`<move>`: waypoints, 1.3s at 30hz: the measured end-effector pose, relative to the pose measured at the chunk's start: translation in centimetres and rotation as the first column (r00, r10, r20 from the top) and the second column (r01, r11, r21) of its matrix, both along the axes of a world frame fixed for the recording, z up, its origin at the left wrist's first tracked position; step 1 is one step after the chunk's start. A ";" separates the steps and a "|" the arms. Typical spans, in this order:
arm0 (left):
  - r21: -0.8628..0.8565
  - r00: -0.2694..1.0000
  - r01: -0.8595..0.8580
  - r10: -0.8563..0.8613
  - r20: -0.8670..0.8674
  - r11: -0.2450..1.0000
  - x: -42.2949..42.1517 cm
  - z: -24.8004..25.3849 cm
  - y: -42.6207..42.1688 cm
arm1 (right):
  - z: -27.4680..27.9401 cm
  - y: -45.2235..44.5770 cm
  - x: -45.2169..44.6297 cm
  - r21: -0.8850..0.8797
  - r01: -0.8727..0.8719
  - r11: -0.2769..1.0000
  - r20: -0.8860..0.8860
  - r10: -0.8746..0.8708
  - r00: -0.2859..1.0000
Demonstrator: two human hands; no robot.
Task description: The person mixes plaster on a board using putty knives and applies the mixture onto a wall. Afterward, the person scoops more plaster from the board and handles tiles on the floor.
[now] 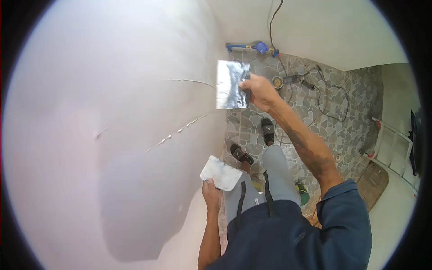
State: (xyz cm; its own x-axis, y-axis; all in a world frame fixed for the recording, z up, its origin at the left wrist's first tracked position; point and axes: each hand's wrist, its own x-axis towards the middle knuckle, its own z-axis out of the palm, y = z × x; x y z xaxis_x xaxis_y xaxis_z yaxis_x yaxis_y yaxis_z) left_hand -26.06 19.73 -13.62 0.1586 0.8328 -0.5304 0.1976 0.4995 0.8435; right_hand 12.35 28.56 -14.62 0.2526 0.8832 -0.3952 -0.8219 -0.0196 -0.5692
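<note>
The right hand (262, 92) is closing its grip on the right-hand edge of a broad metal blade (232, 85), the thumb pressing on the face turned to the camera while the other fingers are mostly hiding. The blade is extending from that hand toward the pale wall (130, 58); whether it is touching the surface, I cannot tell. The left hand (210, 193) is pinching the lower edge of a whitish, smeared plate (221, 173), which is sitting just above the fingers and tilting beside the wall. Between the two tools, to their left, a raised ridge (179, 132) is running slantwise along the wall, and a thinner ridge (191, 81) is ending near the blade
</note>
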 end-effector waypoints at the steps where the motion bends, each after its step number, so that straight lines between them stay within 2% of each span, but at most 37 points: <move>1: -0.032 0.999 -0.036 0.038 0.034 0.999 0.4 -0.2 -0.2 | -5.9 0.7 -0.6 -0.087 -0.004 0.996 -0.049 0.000 0.999; 2: -0.056 0.998 -0.055 0.057 0.039 0.997 0.3 -0.9 -0.3 | -11.6 1.4 -1.5 -0.174 -0.011 0.985 -0.096 -0.006 0.995; 5: -0.080 0.994 -0.108 0.106 -0.017 0.991 2.0 -2.2 -0.3 | -26.5 3.8 -4.7 -0.280 0.037 0.959 -0.216 -0.100 0.971; 8: -0.109 0.980 -0.188 0.180 -0.081 0.976 2.5 -5.3 -0.2 | -38.0 6.7 -8.0 -0.321 0.065 0.945 -0.226 -0.143 0.964; 10: -0.087 0.974 -0.209 0.199 -0.111 0.974 2.9 -7.4 -0.3 | -45.1 9.0 -9.7 -0.314 0.010 0.949 -0.149 -0.059 0.987; 13: -0.095 0.956 -0.277 0.264 -0.130 0.956 2.6 -11.3 1.1 | -53.4 13.4 -11.2 -0.351 -0.048 0.935 -0.060 0.029 0.998; 16: -0.124 0.942 -0.323 0.306 -0.140 0.938 2.4 -13.8 1.8 | -56.7 16.0 -12.2 -0.375 -0.064 0.925 -0.055 0.046 0.997; 17: -0.129 0.940 -0.331 0.314 -0.136 0.935 2.6 -14.6 2.3 | -56.8 17.1 -12.0 -0.371 -0.062 0.926 -0.059 0.043 0.997; 20: -0.089 0.903 -0.423 0.411 -0.125 0.902 4.2 -15.8 3.2 | -57.4 19.5 -12.7 -0.504 -0.056 0.862 -0.017 0.055 0.998; 23: -0.145 0.936 -0.346 0.330 -0.125 0.927 2.5 -15.9 3.0 | -58.4 21.8 -12.8 -0.438 -0.139 0.888 -0.035 0.138 0.990; 26: -0.139 0.940 -0.339 0.333 -0.071 0.930 3.2 -14.8 3.1 | -54.7 21.9 -11.9 -0.370 -0.127 0.920 -0.034 0.123 0.992; 30: -0.163 0.963 -0.208 0.173 -0.208 0.964 2.2 -12.8 2.5 | -46.6 21.0 -10.5 -0.293 -0.098 0.951 -0.046 0.089 0.995; 34: -0.084 0.959 -0.116 0.089 -0.268 0.990 3.4 -9.5 2.7 | -33.1 19.3 -8.3 -0.274 -0.102 0.956 0.015 0.111 0.994; 37: 0.053 0.920 0.145 -0.115 -0.374 0.988 1.3 -8.8 2.0 | -25.2 18.1 -7.4 -0.221 -0.106 0.969 0.053 0.120 0.991; 39: 0.040 0.952 0.094 -0.078 -0.297 0.995 0.7 -7.3 1.2 | -19.9 17.1 -7.0 -0.202 -0.113 0.973 0.068 0.129 0.989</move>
State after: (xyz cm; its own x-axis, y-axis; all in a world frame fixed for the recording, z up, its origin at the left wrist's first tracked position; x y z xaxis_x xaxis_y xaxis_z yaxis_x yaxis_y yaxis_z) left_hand -25.33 20.97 -20.91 0.0738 0.8509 -0.5201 0.4816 0.4263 0.7657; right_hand 5.34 45.63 -34.56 0.1871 0.8160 -0.5470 -0.7585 -0.2339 -0.6083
